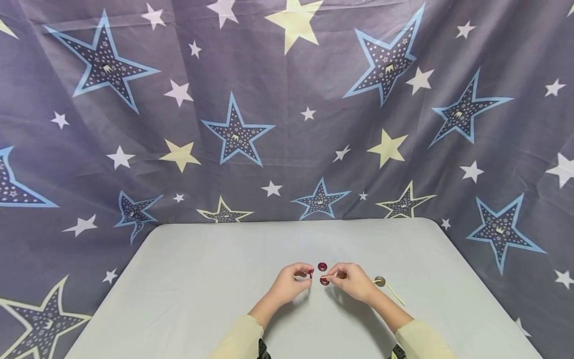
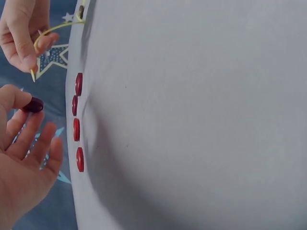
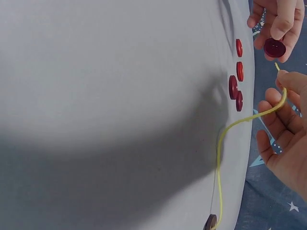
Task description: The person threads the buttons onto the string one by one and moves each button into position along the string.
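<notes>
Between thumb and fingertips my left hand (image 1: 287, 284) pinches a dark red button (image 3: 275, 47), its face turned to the right wrist camera. My right hand (image 1: 352, 280) pinches a yellow cord (image 3: 219, 158) close to its tip, which sticks out just short of that button's face. From the fingers the cord runs down to the table and reaches a brown button (image 1: 379, 281) at its other end. Two dark red buttons (image 2: 78, 84) and two bright red buttons (image 2: 76, 129) lie in a row on the table; the left hand hides the bright ones in the head view.
A pale grey cloth covers the table (image 1: 202, 279), with rounded far corners. Behind it hangs a dark curtain (image 1: 269, 80) printed with stars. Both forearms reach in from the near side, and their shadows fall on the cloth.
</notes>
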The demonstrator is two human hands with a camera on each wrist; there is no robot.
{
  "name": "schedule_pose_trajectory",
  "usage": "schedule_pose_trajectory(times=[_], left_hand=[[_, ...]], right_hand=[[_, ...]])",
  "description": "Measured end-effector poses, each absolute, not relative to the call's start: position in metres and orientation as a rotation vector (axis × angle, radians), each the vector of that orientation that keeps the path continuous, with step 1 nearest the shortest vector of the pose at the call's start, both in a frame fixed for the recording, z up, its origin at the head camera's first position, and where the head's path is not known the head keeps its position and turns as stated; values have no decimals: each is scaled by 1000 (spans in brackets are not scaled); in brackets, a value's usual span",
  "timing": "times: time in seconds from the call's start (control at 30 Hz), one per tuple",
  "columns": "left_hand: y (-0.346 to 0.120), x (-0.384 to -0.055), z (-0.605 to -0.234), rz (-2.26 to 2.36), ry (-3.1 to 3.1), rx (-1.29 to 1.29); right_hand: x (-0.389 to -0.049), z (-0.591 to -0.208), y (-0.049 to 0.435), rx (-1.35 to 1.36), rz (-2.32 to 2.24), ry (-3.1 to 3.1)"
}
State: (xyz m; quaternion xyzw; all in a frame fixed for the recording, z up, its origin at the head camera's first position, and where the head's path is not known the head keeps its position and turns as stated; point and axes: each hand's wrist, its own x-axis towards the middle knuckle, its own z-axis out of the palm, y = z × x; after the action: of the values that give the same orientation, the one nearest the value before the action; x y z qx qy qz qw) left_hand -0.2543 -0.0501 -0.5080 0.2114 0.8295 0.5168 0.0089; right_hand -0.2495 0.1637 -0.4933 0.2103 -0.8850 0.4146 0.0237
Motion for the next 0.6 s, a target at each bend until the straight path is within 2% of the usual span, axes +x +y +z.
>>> schedule_pose_trajectory(times=[0.6], left_hand=[[-46, -252, -515, 1847, 2348, 539]], right_hand=[[-244, -486, 155, 622, 1459, -2681]])
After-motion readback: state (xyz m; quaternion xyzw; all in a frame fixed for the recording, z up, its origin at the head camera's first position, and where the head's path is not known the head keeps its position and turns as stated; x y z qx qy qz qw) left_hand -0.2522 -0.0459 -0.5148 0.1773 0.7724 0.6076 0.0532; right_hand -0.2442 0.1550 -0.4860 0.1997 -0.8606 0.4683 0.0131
